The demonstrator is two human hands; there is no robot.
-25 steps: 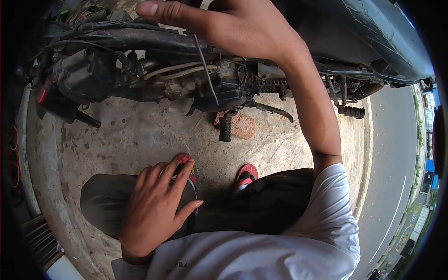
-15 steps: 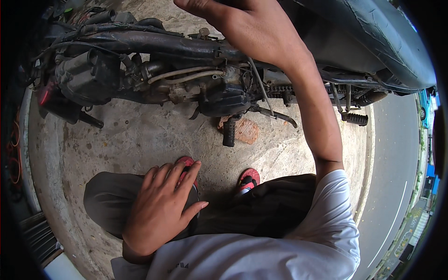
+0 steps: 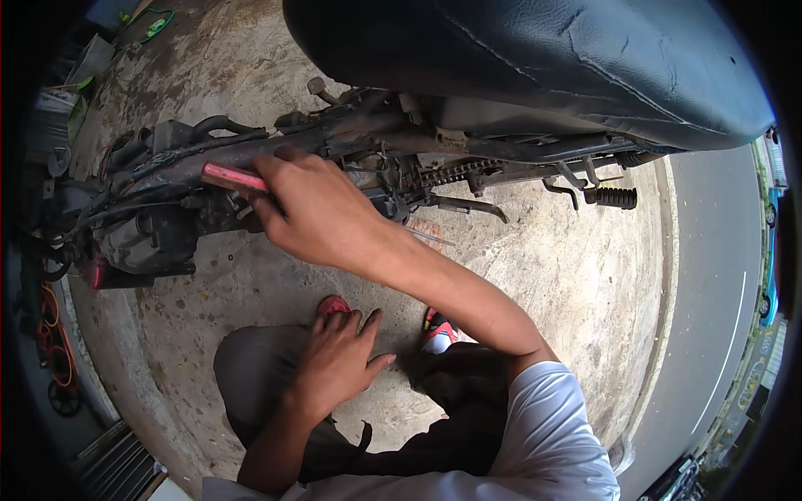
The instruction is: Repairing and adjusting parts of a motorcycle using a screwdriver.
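Note:
My right hand [image 3: 322, 209] is closed around the red handle of a long thin tool, seemingly a screwdriver [image 3: 232, 178]. Its slim shaft runs behind my forearm, and the far end shows below the wrist. The hand is over the frame of a motorcycle [image 3: 368, 134] stripped of its covers, and hides part of the engine. My left hand [image 3: 338, 359] rests by my left knee, fingers spread, with nothing in it. The black engine housing [image 3: 150, 242] lies left of my right hand.
The black seat [image 3: 535, 58] bulges across the top. A footpeg [image 3: 614, 198] and a pedal lever [image 3: 472, 206] stick out toward me. A brick [image 3: 428, 230] lies on the concrete floor [image 3: 568, 275] under the motorcycle. A road [image 3: 714, 250] runs along the right.
My right hand has come down and left from above the frame, carrying the tool, whose red handle now shows. My view has shifted, showing more seat. The left hand stays by my knee.

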